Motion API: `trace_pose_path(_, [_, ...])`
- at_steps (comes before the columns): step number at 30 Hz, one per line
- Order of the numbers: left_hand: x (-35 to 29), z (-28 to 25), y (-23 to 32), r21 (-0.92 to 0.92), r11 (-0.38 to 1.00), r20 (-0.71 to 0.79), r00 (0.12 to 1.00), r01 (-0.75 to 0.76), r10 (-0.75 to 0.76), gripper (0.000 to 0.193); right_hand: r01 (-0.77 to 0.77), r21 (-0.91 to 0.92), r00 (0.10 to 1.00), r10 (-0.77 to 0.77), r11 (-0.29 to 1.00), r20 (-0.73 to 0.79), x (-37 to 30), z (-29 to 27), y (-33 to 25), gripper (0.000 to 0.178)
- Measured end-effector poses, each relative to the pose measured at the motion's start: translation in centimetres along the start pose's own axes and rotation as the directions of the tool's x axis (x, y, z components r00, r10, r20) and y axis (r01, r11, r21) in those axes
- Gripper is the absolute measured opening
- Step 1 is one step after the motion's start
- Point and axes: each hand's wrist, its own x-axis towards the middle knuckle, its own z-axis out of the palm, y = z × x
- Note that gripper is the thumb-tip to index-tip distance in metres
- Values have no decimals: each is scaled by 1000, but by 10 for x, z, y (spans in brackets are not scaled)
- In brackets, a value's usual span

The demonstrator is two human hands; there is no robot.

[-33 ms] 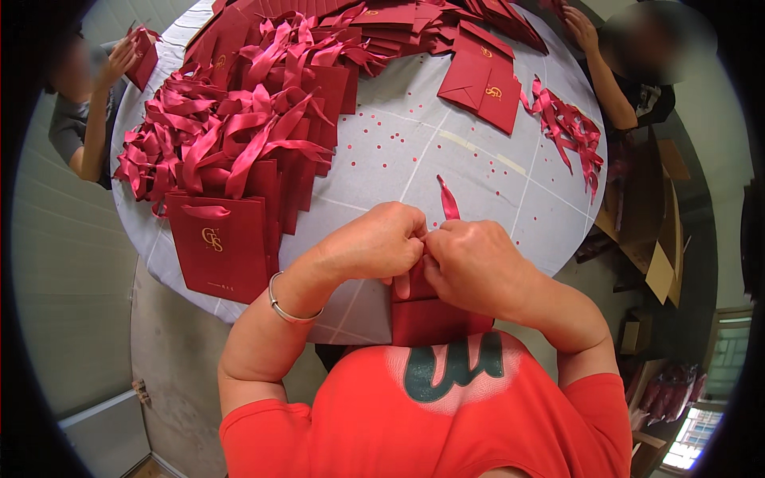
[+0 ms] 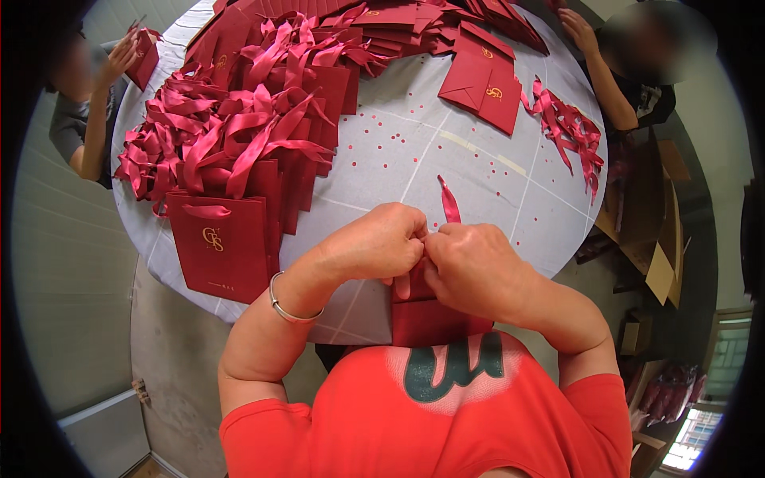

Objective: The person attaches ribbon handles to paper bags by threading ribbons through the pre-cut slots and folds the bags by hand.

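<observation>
At the near edge of the white-covered round surface (image 2: 351,309): a dark-red rectangular paper bag (image 2: 442,320) is partly hidden.
Right hand (image 2: 478,263): apparently closed on a pink satin ribbon (image 2: 449,203).
Left hand (image 2: 382,243): curled; whether anything is gripped cannot be told.
Ribbon: could be lost if the pinch is relaxed.
Bag: could be creased or torn by hard pulling.

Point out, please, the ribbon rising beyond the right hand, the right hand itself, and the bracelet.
Ribbon (image 2: 449,201): head view, on its free red strip.
Right hand (image 2: 478,256): head view, on the back of the hand.
Bracelet (image 2: 278,308): head view, on its silvery band.
</observation>
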Motion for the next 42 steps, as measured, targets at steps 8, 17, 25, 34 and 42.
trace_pose_path(8, [0,-1,1,15,1000,19,1000,20,-20,17,-133,94,991,130,987,43,-2,-4,5,20])
trace_pose_path(17, [-4,-1,6,91,993,37,996,-79,75,22,-438,729,899,277,526,340,-1,-22,57,13])
trace_pose_path(25, [-5,6,7,71,992,74,992,-109,103,23,-393,683,853,-33,616,521,21,-12,68,21])
trace_pose_path(34, [-11,16,6,183,929,-56,940,-321,336,23,-604,698,735,-72,384,675,34,2,76,29])
trace_pose_path(42, [-8,8,5,363,795,139,871,-487,470,25,-624,748,764,-25,226,645,29,7,73,38])
